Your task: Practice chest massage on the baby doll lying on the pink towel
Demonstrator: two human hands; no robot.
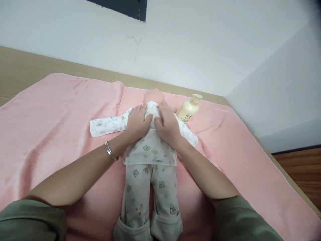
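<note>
**Two flat hands rest on a dressed doll**

Left of the doll (153,152), a pink blanket (62,110) spreads in soft folds and runs on beneath it to the far right. A pale wooden surface (22,67) shows past the blanket's edge. Beyond the doll's head rises a white wall (188,43), with a dark panel (125,8) high up. To the doll's right, just past its outstretched sleeve, is a cream pump bottle (189,108), leaning rightward in view. Forearms, the left one wearing a silver bracelet (110,151), hide parts of the doll's sides.

The doll wears a white shirt with small printed figures, its sleeves reaching out to left and right. Below it are matching trousers (139,184) with green bear faces and thick turned-up cuffs (167,225). The bare, rounded head shows at the top; whether it lies face up or face down cannot be told.

The left hand (138,122) lies on the left of the doll's upper body, fingers straight, thumb spread inward. The right hand (169,125) mirrors it on the right, unclenched, its fingertips blurred. Neither visibly grasps anything; the doll lies directly under both.
</note>
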